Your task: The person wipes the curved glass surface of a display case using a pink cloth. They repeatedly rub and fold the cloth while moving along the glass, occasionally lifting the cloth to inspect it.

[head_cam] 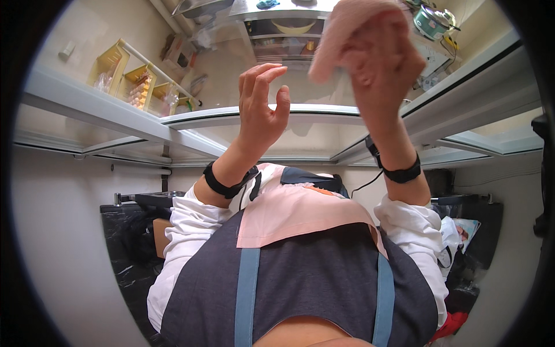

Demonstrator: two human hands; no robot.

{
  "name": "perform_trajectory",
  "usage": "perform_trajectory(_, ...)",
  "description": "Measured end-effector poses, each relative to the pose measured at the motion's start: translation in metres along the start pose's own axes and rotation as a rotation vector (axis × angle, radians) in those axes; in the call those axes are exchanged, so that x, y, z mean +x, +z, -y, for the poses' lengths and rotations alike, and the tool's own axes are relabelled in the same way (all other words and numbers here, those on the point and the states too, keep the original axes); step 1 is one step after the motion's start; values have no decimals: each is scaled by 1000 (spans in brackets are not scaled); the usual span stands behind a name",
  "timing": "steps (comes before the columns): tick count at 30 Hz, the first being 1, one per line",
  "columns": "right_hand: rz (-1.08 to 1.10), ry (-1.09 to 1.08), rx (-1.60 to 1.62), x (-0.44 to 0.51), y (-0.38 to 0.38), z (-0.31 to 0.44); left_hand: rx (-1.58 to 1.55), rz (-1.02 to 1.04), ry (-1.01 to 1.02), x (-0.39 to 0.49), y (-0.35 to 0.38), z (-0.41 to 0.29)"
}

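Observation:
My right hand (381, 73) is raised at the upper right, closed on a crumpled pink cloth (368, 30) that is blurred. The cloth hangs over the back of the fingers and the near glass. To its left my left hand (264, 97) is up with fingers bent and apart, holding nothing, in front of a glass panel (299, 86) in a white metal frame (260, 111). Whether either hand or the cloth touches the glass cannot be told. Both forearms wear black straps. Below them lies a pink apron (303, 217) against the body.
Behind the glass on the left hang yellow baskets (110, 69), one with eggs (139, 93). Beyond the pane stand a shelf unit (282, 43) with a pale yellow bowl (293, 27) and a green rice cooker (429, 22). White frame bars (472, 73) run along the right side.

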State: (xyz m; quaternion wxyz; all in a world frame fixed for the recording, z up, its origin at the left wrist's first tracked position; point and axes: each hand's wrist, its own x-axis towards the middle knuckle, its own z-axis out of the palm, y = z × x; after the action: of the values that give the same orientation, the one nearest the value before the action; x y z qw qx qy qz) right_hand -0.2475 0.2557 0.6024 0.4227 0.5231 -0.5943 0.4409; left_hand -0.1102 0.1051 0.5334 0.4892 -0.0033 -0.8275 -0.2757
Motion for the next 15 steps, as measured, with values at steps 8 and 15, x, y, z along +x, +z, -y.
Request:
perform_trajectory(8,259,-196,-291,-42,41,31,141,-80,-12,-8,-19,18)
perform_trajectory(15,-49,-73,-247,1,42,27,125,-103,-52,-14,-34,27)
